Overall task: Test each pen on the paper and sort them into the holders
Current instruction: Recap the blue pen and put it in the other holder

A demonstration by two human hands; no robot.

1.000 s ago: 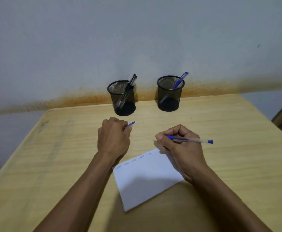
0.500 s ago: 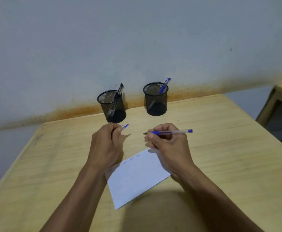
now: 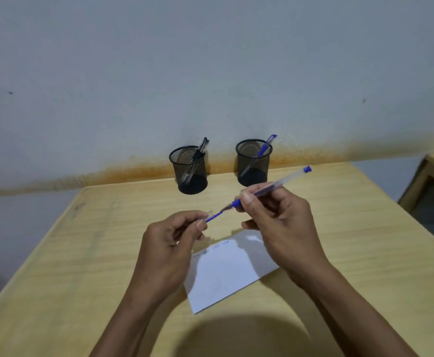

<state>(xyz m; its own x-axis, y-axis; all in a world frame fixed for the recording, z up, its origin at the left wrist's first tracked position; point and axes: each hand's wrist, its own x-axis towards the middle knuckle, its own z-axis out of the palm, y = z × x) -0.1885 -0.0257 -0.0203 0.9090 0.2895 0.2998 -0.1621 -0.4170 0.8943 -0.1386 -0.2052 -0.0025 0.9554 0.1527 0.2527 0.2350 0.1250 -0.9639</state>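
Here, above the white paper sheet (image 3: 226, 269) with faint blue scribbles along its far edge, both hands are raised. The right hand (image 3: 280, 222) pinches a clear-barrelled blue ballpoint pen (image 3: 270, 188), its tip angled down at the blue pen cap (image 3: 214, 217) held in the curled fingertips of the left hand (image 3: 170, 243); tip and cap nearly meet, likely for recapping. Beyond the paper stand two black mesh holders: the left holder (image 3: 190, 170) has black pens, the right holder (image 3: 253, 163) a blue one.
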